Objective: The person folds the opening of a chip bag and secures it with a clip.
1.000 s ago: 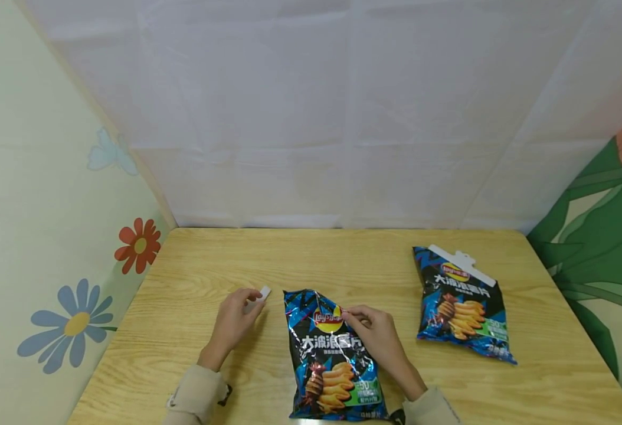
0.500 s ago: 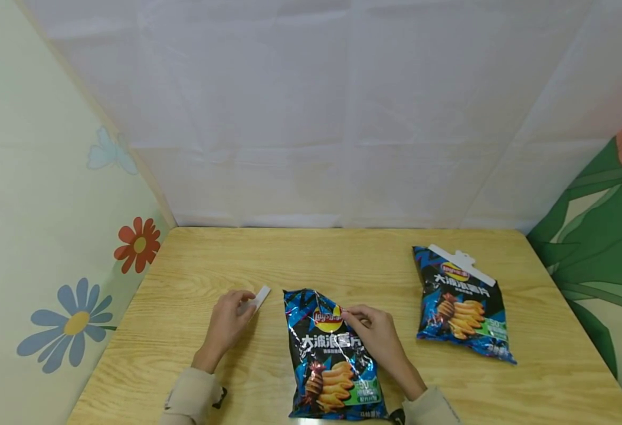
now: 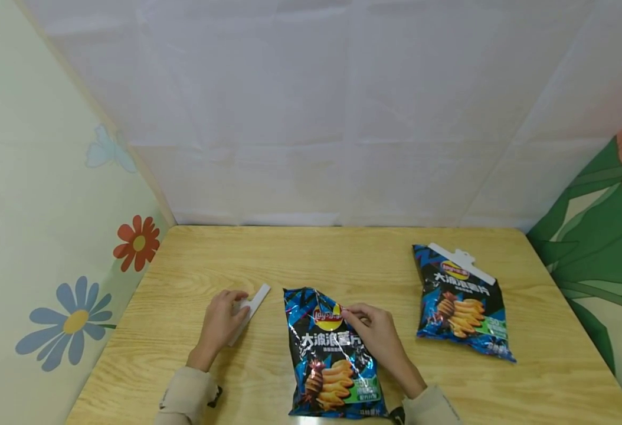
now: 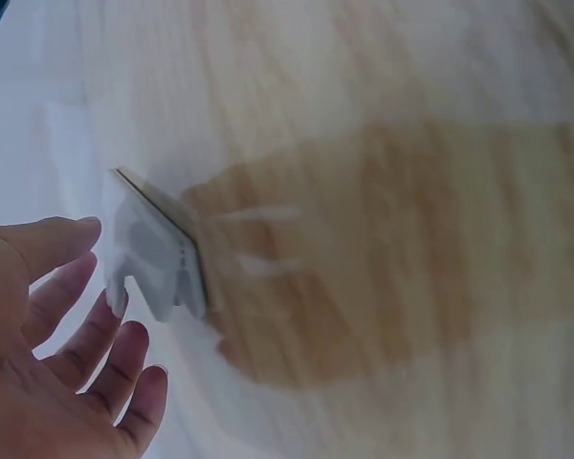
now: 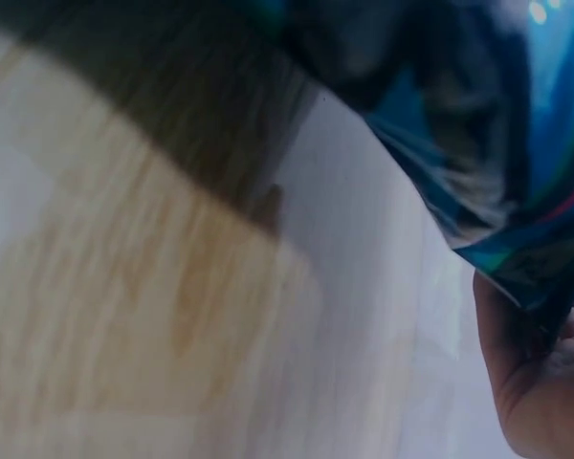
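A white bag clip [image 3: 256, 303] lies on the table left of the middle. My left hand [image 3: 222, 323] is beside it; in the left wrist view the thumb stands apart from the clip [image 4: 153, 244], and one fingertip is at its edge, whether touching I cannot tell. Right of the clip lies a blue and black chip bag [image 3: 332, 366], its top at the far end. My right hand [image 3: 377, 333] pinches the bag's upper right edge, and the right wrist view has the hand [image 5: 545, 382] holding that foil edge [image 5: 517, 249].
A second chip bag [image 3: 462, 313] lies at the right of the wooden table [image 3: 343, 254], with a white clip [image 3: 462, 262] across its top. A white sheet [image 3: 311, 118] hangs behind the table. Patterned walls stand at both sides.
My left hand has drawn back leftward and toward me, its fingers loosening, so more of the white clip shows. The right hand and both bags have stayed in place.
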`<state>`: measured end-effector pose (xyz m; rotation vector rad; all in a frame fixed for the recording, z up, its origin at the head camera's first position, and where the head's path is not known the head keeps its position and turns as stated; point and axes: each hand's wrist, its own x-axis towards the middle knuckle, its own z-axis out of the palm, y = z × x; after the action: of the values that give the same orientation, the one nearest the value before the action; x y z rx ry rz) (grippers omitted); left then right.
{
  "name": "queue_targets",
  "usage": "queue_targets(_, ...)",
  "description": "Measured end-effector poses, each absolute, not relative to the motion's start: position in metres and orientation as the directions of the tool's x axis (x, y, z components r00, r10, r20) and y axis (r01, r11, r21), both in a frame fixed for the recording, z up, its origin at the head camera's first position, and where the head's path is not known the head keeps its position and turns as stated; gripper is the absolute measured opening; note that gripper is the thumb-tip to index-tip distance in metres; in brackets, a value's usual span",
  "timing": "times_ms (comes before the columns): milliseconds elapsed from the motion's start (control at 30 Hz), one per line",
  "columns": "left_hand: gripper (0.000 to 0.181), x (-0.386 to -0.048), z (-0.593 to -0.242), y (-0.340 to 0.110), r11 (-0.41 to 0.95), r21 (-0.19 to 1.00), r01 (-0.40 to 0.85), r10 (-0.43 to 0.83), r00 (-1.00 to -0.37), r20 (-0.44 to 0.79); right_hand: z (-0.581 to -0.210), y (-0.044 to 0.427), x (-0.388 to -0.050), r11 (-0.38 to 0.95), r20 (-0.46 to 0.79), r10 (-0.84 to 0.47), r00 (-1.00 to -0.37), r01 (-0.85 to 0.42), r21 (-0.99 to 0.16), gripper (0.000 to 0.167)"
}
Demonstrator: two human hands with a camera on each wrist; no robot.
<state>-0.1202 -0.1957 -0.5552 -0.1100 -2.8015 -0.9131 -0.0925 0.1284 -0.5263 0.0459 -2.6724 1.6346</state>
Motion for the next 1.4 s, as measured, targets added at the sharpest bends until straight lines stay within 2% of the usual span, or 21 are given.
queue_targets(367, 0.024, -0.1201, -0.5572, -0.1971, 0.801, 0.588, 0.109, 0.0, -0.983, 0.183, -0.5255, 0.1285, -0.092, 0.451, 0.019, -0.024, -1.0, -0.028, -0.892, 0.012)
queue_targets(667, 0.034, -0.1218, -0.5592, -0.1997, 0.804, 0.592, 0.042, -0.046, -0.99, 0.134, -0.5258, 0.1287, -0.0916, 0.444, 0.024, -0.025, -0.999, -0.033, -0.896, 0.011)
queue_targets(900, 0.027, -0.1222, -0.5585, -0.2003, 0.814, 0.58, 0.027, -0.06, -0.99, 0.13, -0.5263, 0.1289, -0.092, 0.443, 0.026, -0.026, -0.999, -0.035, -0.896, 0.011)
queue_targets(1200, 0.025, -0.1222, -0.5529, -0.1994, 0.763, 0.647, -0.003, -0.057, -0.996, 0.063, -0.5263, 0.1293, -0.0916, 0.442, 0.034, -0.025, -0.999, -0.042, -0.896, 0.011)
queue_targets(1400, 0.038, -0.1225, -0.5513, -0.1993, 0.708, 0.706, -0.03, -0.044, -0.999, 0.002, -0.5265, 0.1295, -0.0911, 0.431, 0.031, -0.03, -0.999, -0.041, -0.901, 0.012)
